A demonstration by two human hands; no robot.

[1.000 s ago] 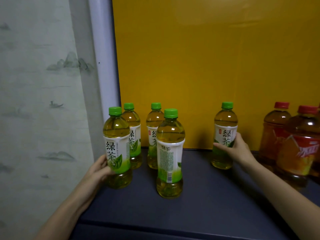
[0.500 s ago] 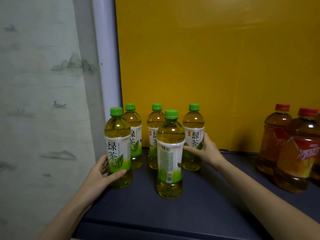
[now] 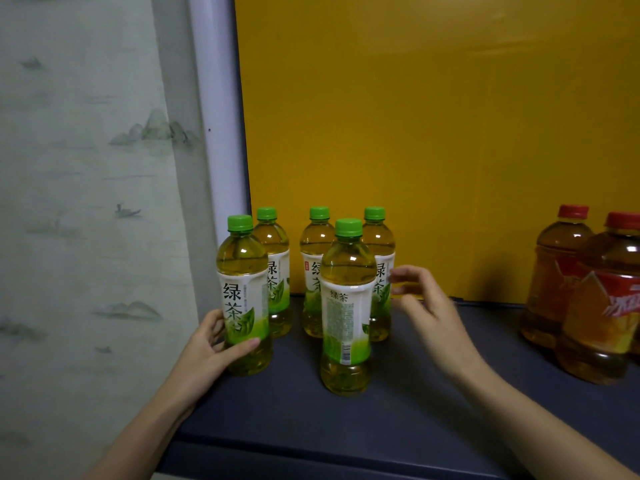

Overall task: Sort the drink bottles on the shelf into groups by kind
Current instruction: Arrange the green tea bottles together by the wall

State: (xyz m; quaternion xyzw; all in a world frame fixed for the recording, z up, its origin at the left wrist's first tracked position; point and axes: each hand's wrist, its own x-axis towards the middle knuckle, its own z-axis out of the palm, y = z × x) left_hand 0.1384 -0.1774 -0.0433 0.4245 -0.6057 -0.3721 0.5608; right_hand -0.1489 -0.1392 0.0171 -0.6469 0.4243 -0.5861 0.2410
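Note:
Several green-capped green tea bottles stand grouped at the left of the dark shelf [image 3: 433,393]. My left hand [image 3: 211,351] grips the front left green tea bottle [image 3: 244,296] near its base. The front middle bottle [image 3: 346,306] stands alone, closest to me. Behind it, the back right green tea bottle [image 3: 381,271] stands free, and my right hand [image 3: 426,306] hovers just to its right, fingers apart, off the bottle. Two red-capped iced tea bottles [image 3: 599,299] stand at the far right.
A yellow panel [image 3: 433,133] closes off the back of the shelf. A white post [image 3: 218,133] and a painted grey wall [image 3: 86,202] bound the left side. Bare shelf surface lies between the two bottle groups and along the front edge.
My right hand slid a green tea bottle leftward into the back row of the group, then let go and drew slightly away. My left hand kept its hold on the front left bottle.

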